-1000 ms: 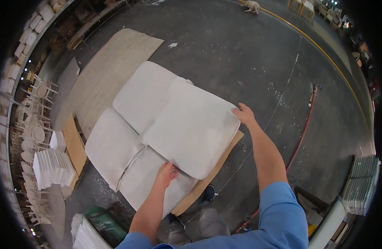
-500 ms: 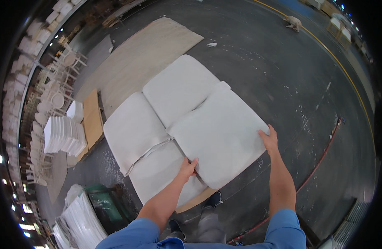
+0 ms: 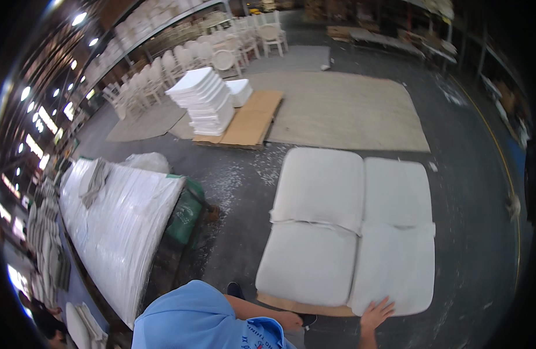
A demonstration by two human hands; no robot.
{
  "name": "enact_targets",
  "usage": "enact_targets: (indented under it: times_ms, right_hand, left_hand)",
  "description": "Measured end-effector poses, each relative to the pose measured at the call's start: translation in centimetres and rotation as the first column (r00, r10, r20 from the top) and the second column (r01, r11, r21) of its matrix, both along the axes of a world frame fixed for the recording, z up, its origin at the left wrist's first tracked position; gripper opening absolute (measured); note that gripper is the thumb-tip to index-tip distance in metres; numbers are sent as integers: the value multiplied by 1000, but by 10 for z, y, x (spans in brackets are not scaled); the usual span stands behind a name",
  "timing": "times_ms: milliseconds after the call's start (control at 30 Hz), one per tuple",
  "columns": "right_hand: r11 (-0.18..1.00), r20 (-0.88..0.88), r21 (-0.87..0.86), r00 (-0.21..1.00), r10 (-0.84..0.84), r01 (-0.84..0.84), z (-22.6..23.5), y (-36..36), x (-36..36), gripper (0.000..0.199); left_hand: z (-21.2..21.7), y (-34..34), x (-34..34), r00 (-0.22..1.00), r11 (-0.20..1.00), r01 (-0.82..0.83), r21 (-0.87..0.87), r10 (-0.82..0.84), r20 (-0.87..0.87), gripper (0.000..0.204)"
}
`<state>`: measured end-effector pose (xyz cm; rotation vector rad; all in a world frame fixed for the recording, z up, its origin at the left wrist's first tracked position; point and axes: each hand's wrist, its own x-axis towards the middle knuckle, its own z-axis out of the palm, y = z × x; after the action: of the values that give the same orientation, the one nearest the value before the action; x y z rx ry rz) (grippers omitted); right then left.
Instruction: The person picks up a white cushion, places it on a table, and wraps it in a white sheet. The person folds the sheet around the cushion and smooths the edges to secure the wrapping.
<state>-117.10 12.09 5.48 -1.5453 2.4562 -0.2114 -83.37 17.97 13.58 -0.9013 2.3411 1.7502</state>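
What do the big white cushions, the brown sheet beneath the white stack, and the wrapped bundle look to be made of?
White cushions: probably matte fabric over soft filling, judging by rounded corners and a dull, padded surface; the filling is hidden.
Brown sheet: likely plain cardboard, being flat, thin and tan.
Wrapped bundle: apparently glossy plastic film outside, given its streaky shine; contents unclear.
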Motion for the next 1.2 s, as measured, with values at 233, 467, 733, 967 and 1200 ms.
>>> enact_targets:
  times_ms: [233,467,733,967,1200]
  right_hand:
    - [862,5,342,918,396,-373,17,40,196,99]
    - [811,426,418,877,224,-410,-14,53,414,95]
    - [679,359,617,910,209,-399,-8,-13,528,79]
    - [634,434,665,895,100,-394,18,-134,595,69]
    - [561,499,709,866,28,-427,38,-304,660,59]
  left_hand:
    - [15,5,220,875,917,-397,38,366,318,54]
    - [53,30,467,511,567,-815,-124,802,310,55]
    - [60,41,597,153,170,-985,-17,923,354,50]
    - [49,-51,607,604,538,-788,298,770,207,53]
    - [52,-206,721,316,315,-948,45,917,243,54]
